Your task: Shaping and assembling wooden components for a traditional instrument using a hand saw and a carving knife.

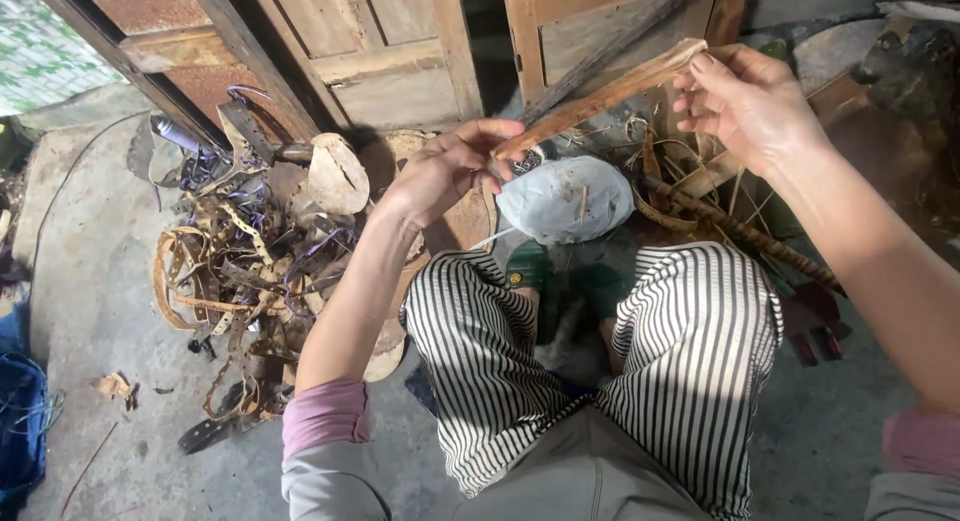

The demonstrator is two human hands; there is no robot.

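A person is sitting low over a concrete floor [90, 311], seen from their own head looking down, with knees in black-and-white striped trousers [690, 361] filling the bottom of the view and pink cuffs showing at both wrists. Between the knees, a little farther out, a rounded grey stone [565, 201] is lying on the floor. Just above it both bare hands are holding a long flat strip of brown bark-like material [600, 99], which is slanting upward from lower left to upper right. The left hand [445, 171] is closing its grip around the strip's lower end, fingers curled over it and thumb pressing alongside. The right hand [745, 101] is holding the upper end with a looser grip, fingers partly spread and fingertips pinching the edge. To the left of the left arm a tangled heap of curled brown strips and dark offcuts [250, 271] is lying on the floor, with a pale oval piece [338, 176] resting at its top. Under the right arm a bundle of thin sticks and fibres [720, 216] is lying. Farthest away, weathered wooden door panels [380, 51] are standing across the top.
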